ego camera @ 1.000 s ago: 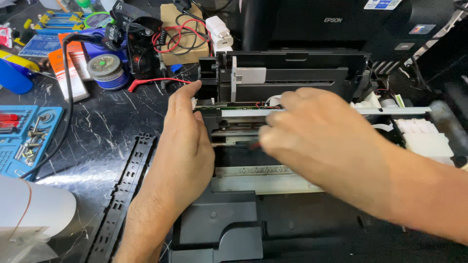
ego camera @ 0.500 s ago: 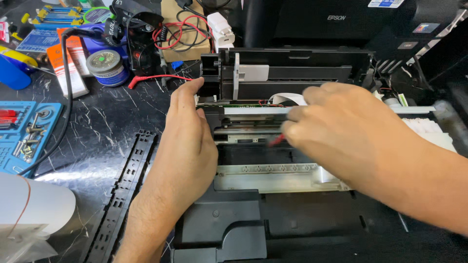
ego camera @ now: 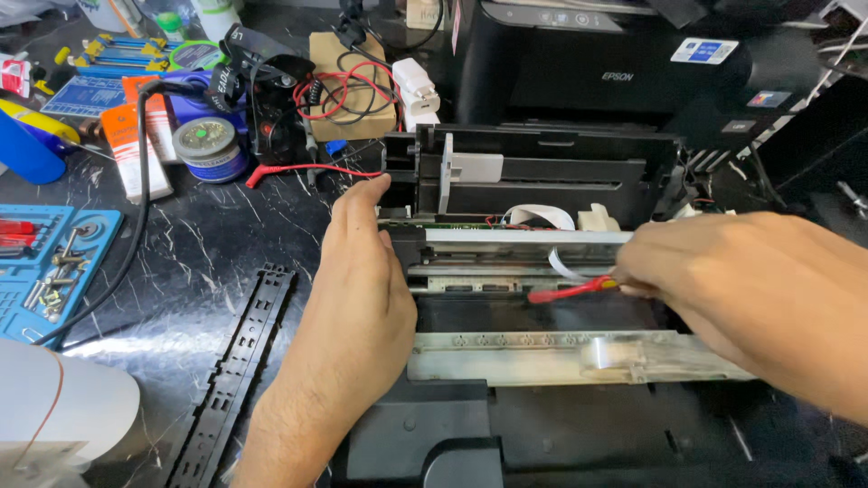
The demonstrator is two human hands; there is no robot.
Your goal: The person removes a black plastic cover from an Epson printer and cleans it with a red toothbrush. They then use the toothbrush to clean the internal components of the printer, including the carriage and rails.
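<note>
1. Left hand [ego camera: 362,298] lying flat, palm down, fingers straight and together, on the left end of the opened printer [ego camera: 542,361]; fingertips pointing toward 12 o'clock, touching the black frame near the upright rear tray; nothing gripped.
2. Right hand [ego camera: 750,289] entering from 3 o'clock, fingers curled shut around a red-handled tool [ego camera: 570,291]; only the red part visible past the fingertips, tip pointing toward 9 o'clock.
3. Tool hovering over the carriage rail area at the centre of the printer, just beside a white flat ribbon cable [ego camera: 542,217] curving at 12 o'clock from it; contact with the rail not discernible.
4. Dull metal plate [ego camera: 542,357] running across the printer at 6 o'clock from the tool, between both wrists.
5. Loose black slotted plastic strip [ego camera: 235,380] lying on the dark marbled worktop [ego camera: 181,271] at 9 o'clock from the left forearm.
6. Blue parts tray [ego camera: 45,262] with screws at far 9 o'clock.
7. Round solder tin [ego camera: 206,149] and red-and-black probe leads [ego camera: 307,167] at 11 o'clock.
8. Second black printer [ego camera: 597,72] standing at 12 o'clock, behind the opened one.
</note>
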